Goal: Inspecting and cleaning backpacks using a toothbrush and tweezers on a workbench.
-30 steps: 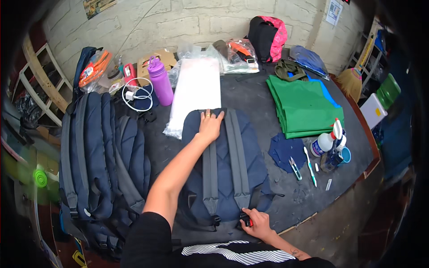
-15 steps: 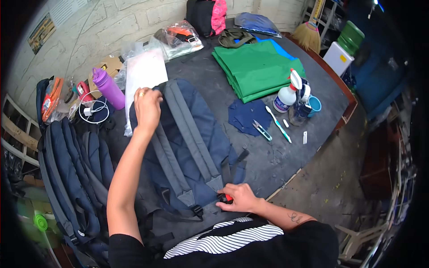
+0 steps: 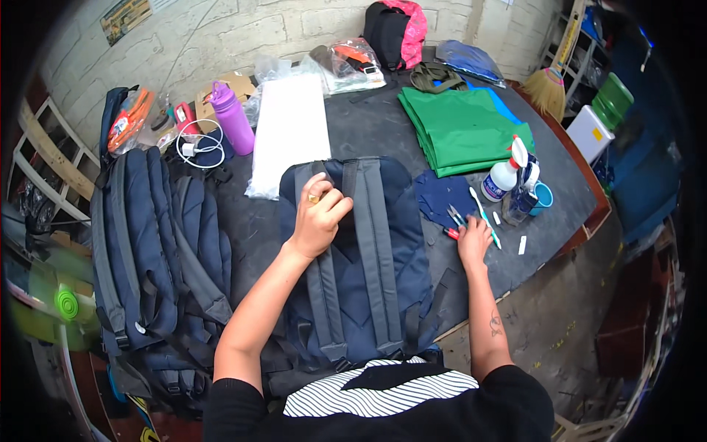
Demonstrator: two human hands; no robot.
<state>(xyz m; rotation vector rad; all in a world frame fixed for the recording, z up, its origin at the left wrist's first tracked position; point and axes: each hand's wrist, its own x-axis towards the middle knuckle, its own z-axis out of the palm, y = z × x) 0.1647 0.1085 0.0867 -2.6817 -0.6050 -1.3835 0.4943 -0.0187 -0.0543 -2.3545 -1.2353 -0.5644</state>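
Note:
A dark navy backpack (image 3: 412, 243) lies on the table in front of me, its grey padded shoulder straps (image 3: 377, 258) facing up. My left hand (image 3: 320, 217) is closed in a pinch above the upper part of the left strap; what its fingers hold, if anything, is too small to make out. Over at the right, my right hand (image 3: 475, 241) has its fingers closed around the handle end of thread snips (image 3: 454, 214), mostly hidden by them. A small red object (image 3: 451, 233) lies by its fingertips. Beside them are navy fabric pieces (image 3: 438, 195) and a white-and-teal toothbrush (image 3: 484, 214).
More navy backpacks (image 3: 158, 250) are stacked at the left. A spray bottle (image 3: 504, 173), a blue cup (image 3: 543, 197) and folded green fabric (image 3: 468, 132) stand or lie at the right. A white sheet stack (image 3: 291, 132) and purple bottle (image 3: 233, 121) are farther back.
My right hand has left the backpack's lower right corner, moved up to the snips and let go of the red object. The backpack now lies straighter; my left hand is lower on it.

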